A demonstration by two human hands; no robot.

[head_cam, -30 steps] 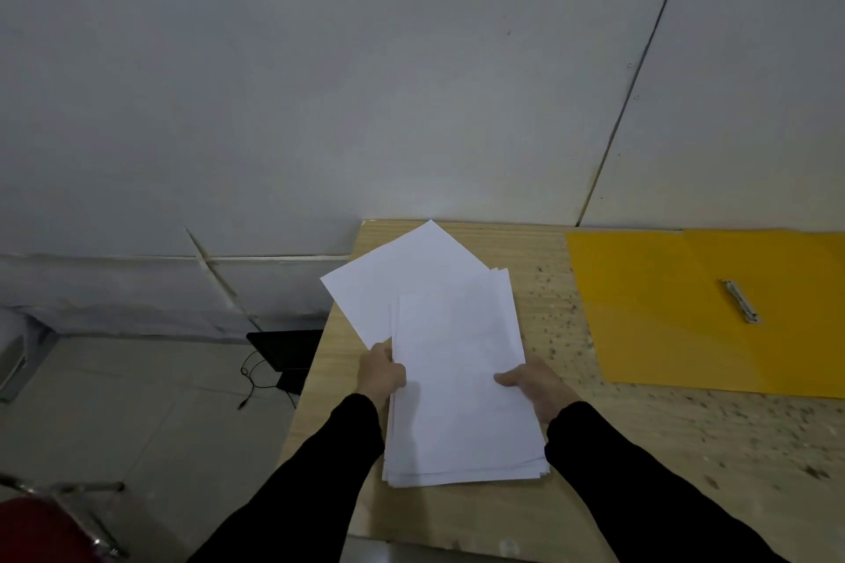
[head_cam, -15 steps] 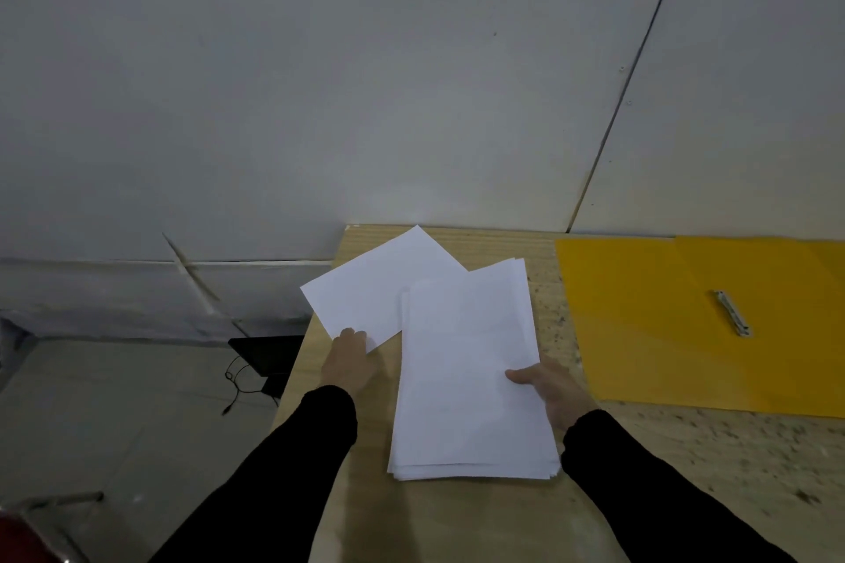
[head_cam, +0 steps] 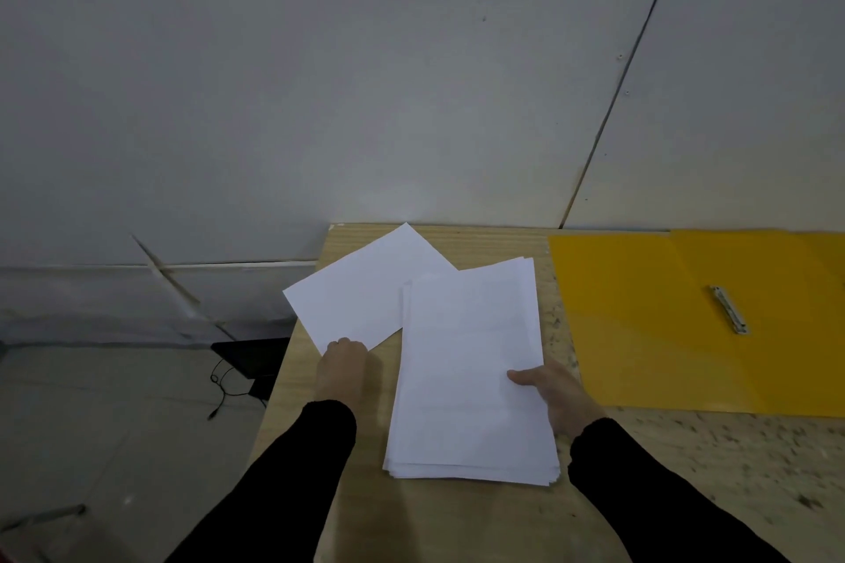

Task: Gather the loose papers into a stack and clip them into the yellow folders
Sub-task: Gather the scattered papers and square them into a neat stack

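Note:
A stack of white papers [head_cam: 471,361] lies on the wooden table [head_cam: 457,526]. My right hand [head_cam: 555,393] grips its right edge, thumb on top. A single loose white sheet [head_cam: 366,288] lies tilted at the table's left back corner, partly under the stack. My left hand [head_cam: 343,363] pinches that sheet's near corner. An open yellow folder [head_cam: 640,325] lies flat to the right, with a metal clip [head_cam: 729,310] on its inside.
A grey wall [head_cam: 411,82] stands right behind the table. The table's left edge is close to my left hand. Below on the floor lie a black box [head_cam: 251,357] and a cable [head_cam: 221,393].
My left hand let go of the stack's left edge and moved left onto the loose sheet's corner. The right hand kept its hold on the stack.

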